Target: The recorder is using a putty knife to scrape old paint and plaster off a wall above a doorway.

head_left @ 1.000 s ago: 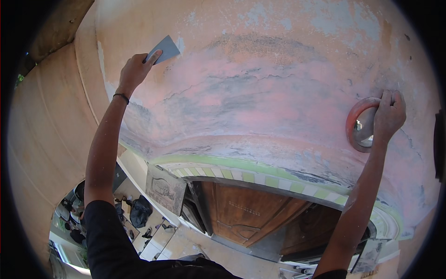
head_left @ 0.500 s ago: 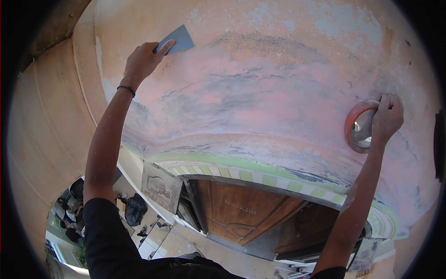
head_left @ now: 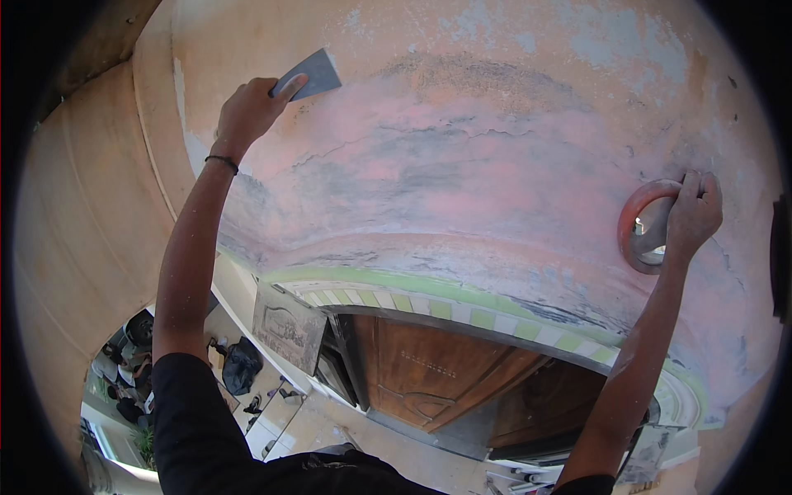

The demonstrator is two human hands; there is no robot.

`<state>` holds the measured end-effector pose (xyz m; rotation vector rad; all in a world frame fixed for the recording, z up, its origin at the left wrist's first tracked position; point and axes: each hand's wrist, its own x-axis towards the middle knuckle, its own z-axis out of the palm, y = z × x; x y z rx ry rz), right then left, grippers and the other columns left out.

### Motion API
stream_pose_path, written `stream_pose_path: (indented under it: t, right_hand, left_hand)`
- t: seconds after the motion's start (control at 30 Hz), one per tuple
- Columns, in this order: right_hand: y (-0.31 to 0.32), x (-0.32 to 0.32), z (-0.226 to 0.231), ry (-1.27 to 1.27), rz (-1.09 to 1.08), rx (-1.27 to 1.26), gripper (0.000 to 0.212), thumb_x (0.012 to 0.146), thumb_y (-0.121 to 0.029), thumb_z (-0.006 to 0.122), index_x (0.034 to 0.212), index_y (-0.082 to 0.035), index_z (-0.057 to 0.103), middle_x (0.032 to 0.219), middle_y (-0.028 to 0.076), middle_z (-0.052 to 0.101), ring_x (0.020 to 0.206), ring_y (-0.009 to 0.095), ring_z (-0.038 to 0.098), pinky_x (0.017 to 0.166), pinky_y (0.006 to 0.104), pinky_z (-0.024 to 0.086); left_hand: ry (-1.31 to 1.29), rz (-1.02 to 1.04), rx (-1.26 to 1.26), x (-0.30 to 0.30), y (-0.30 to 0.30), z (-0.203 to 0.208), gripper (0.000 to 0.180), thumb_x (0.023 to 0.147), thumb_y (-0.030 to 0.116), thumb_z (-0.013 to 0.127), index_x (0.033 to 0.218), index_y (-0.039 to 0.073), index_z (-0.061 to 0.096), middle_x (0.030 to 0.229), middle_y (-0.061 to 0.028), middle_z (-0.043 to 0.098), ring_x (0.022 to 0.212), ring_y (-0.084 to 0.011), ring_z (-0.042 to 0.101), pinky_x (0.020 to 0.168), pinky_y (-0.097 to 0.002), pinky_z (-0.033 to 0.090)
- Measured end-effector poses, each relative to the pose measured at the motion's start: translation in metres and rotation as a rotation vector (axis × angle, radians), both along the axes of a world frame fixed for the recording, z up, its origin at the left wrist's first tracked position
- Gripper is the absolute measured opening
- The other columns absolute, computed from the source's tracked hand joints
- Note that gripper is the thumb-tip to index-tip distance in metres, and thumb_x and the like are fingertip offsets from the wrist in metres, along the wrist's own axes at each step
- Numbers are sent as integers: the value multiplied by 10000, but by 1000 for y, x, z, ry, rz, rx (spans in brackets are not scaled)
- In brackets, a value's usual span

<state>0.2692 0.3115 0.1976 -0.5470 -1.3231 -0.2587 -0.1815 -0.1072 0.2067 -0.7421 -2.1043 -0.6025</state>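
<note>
Left hand: the person's left hand [head_left: 247,111], raised at upper left, fingers curled closed, thumb laid along the face of a flat tool.
Tool in left hand: one grey scraper [head_left: 317,76], thin and four-sided, tilted, its free edge to the upper right; contact with the wall cannot be told.
Right hand: the person's right hand [head_left: 695,216], at far right and lower than the left, bent fingers closed on a rim.
Item in right hand: one red-rimmed round object [head_left: 634,208], gripped at its upper right side, with grey and bright patches inside the rim; exact kind unclear.
Left wrist: one dark wristband [head_left: 221,162].
Clothing: black sleeve [head_left: 191,412] on the left upper arm.
Wall: one curved wall [head_left: 495,194] behind both hands, peach, with pink areas, grey smears, pale flaked patches above and fine cracks.
Arch: one trim [head_left: 441,310] below the pink area, in green and white blocks.
Doorway: one brown wooden door [head_left: 433,371] under the arch; a weathered carved panel [head_left: 287,334] to its left.
Ground, lower left: black bag [head_left: 242,367], with footwear [head_left: 254,404] near it.
Background: several people [head_left: 130,384] at the lower left, small and indistinct.
</note>
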Motion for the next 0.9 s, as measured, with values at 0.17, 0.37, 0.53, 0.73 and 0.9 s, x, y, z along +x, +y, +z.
stream_pose_path:
  t: [0.17,0.37,0.53,0.73,0.9]
  right_hand:
    - [2,-7,5,12,-21,-26,376,980,-293,644,788,22,573,690,116,533,647,189,472,659,373,433]
    - [-9,-8,6,78,1,-89,518,1000,-419,671,744,23,586,638,115,508,623,184,435,628,373,408]
    - [4,-7,4,24,-71,55,493,1001,-373,683,727,23,573,623,104,477,597,168,395,591,372,378]
    - [-2,-10,5,90,-55,45,466,1000,-324,691,716,17,548,622,91,450,604,140,382,580,364,367]
    - [-5,-6,4,23,4,22,444,1008,-296,682,722,19,557,627,84,465,612,136,391,588,356,373]
  left_hand:
    - [-58,246,13,-16,-39,-16,762,949,775,475,733,91,733,647,-64,678,604,-228,661,603,-369,508]
    - [-68,-194,58,3,24,23,804,931,802,479,721,55,694,588,-70,585,567,-230,568,572,-386,442]
    - [-161,-159,122,-16,20,-20,792,932,790,493,746,55,723,606,-91,614,588,-219,586,592,-381,450]
    - [-93,-171,213,-33,9,-19,779,939,774,503,734,55,720,597,-92,608,597,-212,603,600,-370,460]
    - [59,-276,128,48,79,51,786,928,781,517,695,46,672,548,-77,558,563,-225,597,586,-367,468]
